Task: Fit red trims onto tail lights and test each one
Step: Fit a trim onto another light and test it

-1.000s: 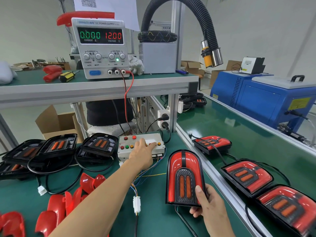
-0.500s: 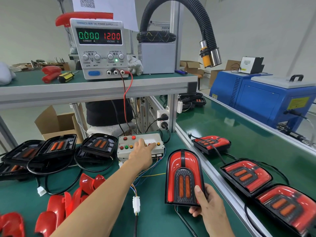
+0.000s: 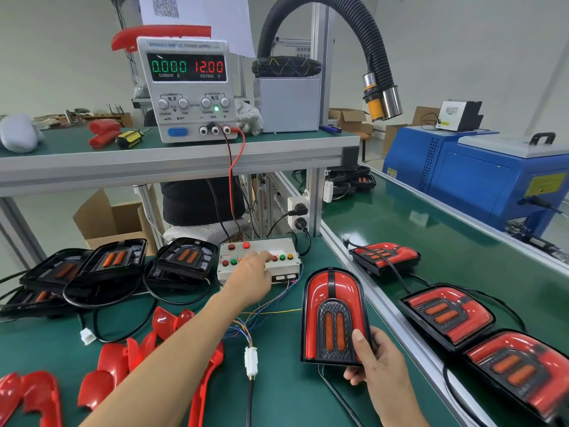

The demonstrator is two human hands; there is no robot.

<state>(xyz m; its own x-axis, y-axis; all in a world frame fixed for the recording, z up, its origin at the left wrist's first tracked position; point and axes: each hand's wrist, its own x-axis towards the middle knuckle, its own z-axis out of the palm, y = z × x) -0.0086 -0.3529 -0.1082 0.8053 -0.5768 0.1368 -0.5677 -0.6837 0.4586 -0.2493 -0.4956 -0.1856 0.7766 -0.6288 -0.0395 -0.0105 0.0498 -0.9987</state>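
Note:
My right hand grips the lower right edge of a tail light with a red trim fitted, held tilted up above the green bench; its lamps are dark. My left hand reaches to the white button box, with a straight finger on a button near its right side. A white connector on a black cable lies between my arms. Loose red trims are piled at the front left. Black tail lights without trims are stacked at the left.
A DC power supply on the upper shelf reads 0.000 A and 12.00 V. Three trimmed tail lights lie on the green conveyor to the right. A black extraction hose hangs overhead; a blue machine stands at the far right.
My left hand's finger has slid slightly right along the button box. My right hand still holds the tail light in much the same place.

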